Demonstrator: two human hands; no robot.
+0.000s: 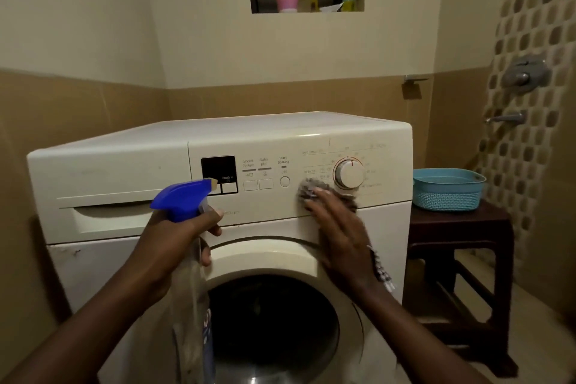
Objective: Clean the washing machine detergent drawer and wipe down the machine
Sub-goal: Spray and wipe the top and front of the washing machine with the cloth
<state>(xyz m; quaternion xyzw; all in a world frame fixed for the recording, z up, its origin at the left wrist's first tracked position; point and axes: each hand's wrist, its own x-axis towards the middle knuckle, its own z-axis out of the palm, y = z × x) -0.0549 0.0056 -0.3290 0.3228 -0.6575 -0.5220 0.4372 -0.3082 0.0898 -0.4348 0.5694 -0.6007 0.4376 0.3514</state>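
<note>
Right fingers [314,203]: stretched nearly straight, pressing a cloth [311,188] flat; motion blur hides any slight curl.
Cloth: grey and bunched, against the panel [265,201], just below and left of the dial [349,174].
Right hand [338,229]: laid over the cloth, palm toward the panel, wrist in front of the door [271,321] rim.
Left fingers [215,217]: curled round the neck of a bottle [182,199], under its blue trigger head.
Left hand [180,237]: holds the bottle upright before the panel, nozzle aimed toward the machine [383,227]; the clear body hangs down in front of the door.
Drawer [115,217]: at the panel's left end, pushed in flush, apart from both hands.
Done, as I judge: the wipe-down is under way, at the right half of the panel.
Left, as I judge: the top [218,131], the door and the lower front. Whether the closed drawer has been cleaned inside cannot be told.
Beside: a blue basket [447,196] on a dark stool [461,227], right of the machine.
</note>
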